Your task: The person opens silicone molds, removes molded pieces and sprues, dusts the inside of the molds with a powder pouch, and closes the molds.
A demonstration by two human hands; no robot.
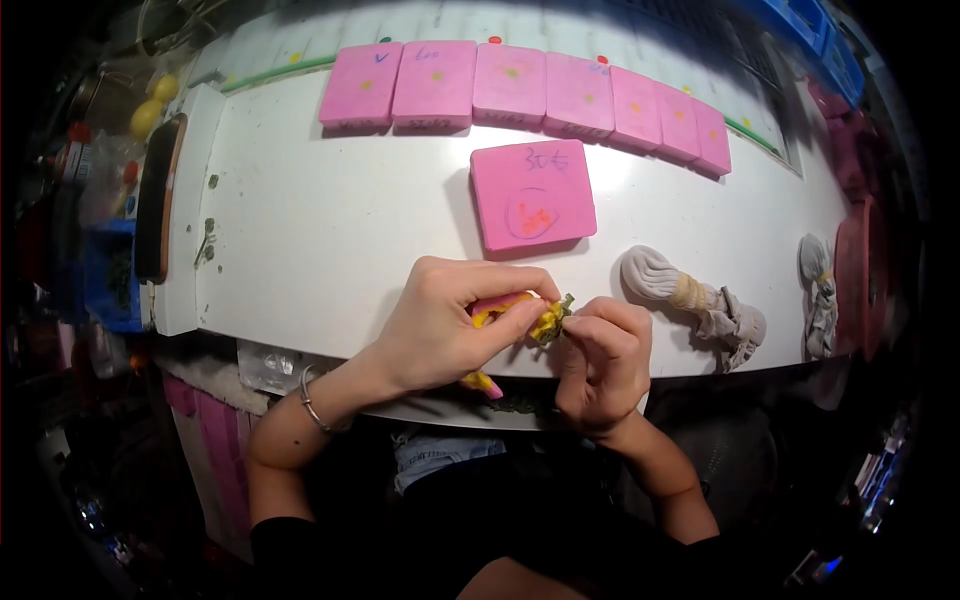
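Yellow flower piece (548,320) sits at the near edge of the white table (330,230), pinched between both hands. The left hand (440,325) is closed on a pink-and-yellow strip (495,305); the right hand (600,360) has fingertips pressed together on the flower. A good grip seems light and close to the joint, with the pink block (532,195) lying just beyond.

Surface (320,240): white, green stripe along 12 o'clock edge. Row of blocks (520,90): pink, small yellow, green and orange dots. Single block (532,195): pink, blue scrawl, orange mark inside a circle. Piece in hands (520,315): yellow and pink, green bit. Bundle (690,295) at 3 o'clock: grey, tan band.
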